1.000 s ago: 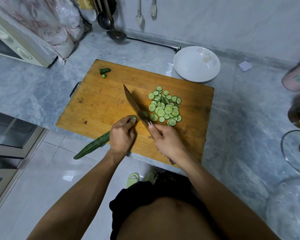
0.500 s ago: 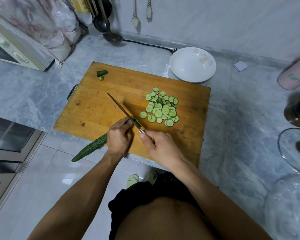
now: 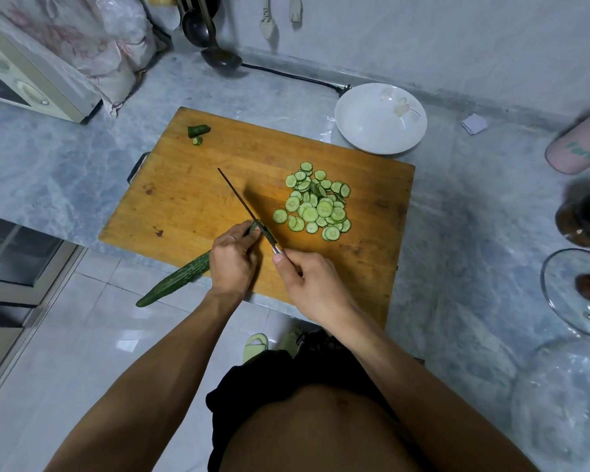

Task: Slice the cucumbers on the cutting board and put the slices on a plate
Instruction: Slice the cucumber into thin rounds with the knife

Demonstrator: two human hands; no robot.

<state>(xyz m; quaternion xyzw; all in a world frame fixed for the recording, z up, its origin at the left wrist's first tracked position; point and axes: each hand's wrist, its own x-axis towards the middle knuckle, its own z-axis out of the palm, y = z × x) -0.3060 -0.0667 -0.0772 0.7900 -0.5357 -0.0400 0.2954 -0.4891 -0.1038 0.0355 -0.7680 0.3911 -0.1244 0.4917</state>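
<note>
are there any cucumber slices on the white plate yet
No, the white plate is bare of cucumber, and the slices all lie in a pile on the cutting board.

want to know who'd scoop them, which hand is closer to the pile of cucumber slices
Right. The right hand, gripping the knife, sits just below the pile of slices. The left hand, holding the cucumber, lies farther down-left, beyond the blade.
</note>
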